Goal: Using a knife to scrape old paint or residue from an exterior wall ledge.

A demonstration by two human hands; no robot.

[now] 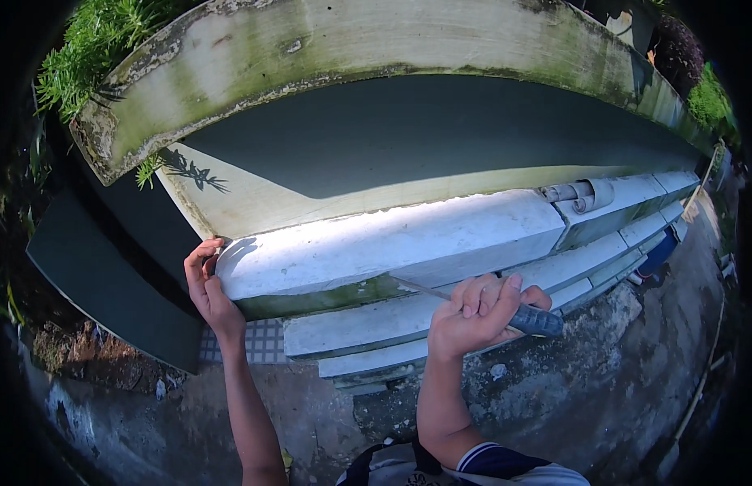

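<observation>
My right hand (485, 312) is closed round the dark blue-grey handle (541, 321) of a knife-like tool. Its narrow blade (420, 287) points left, the tip at the lower front edge of a long white slab (392, 235). A green-stained strip (319, 298) shows under the slab's front edge. At the slab's left end, my left hand (212, 287) has its fingers curled against the corner, thumb lower down. How firmly it grips there is hard to see.
Greyish rolls (582, 194) lie on the right part of the ledge. Pale steps (368, 320) descend below the slab. A mossy curved concrete rim (376, 44) overhangs at the back, with green plants (109, 40) at far left. A dark curved panel (101, 283) stands left of my left hand.
</observation>
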